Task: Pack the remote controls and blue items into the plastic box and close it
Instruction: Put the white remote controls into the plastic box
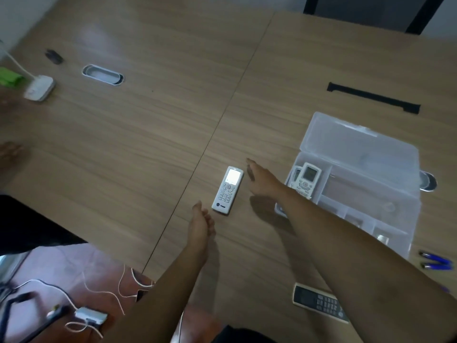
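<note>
So far one white remote (306,180) lies in the open plastic box (385,214); another white remote (228,190), a dark remote (320,303) and blue items (436,262) wait on the worktop (148,134). Both the left hand (201,225) and right hand (262,180) are open, fingers holding nothing.

White remote (227,190), wood-grain table (138,134)

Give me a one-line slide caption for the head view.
Both hands reach for the white remote beside the open plastic box.
</note>
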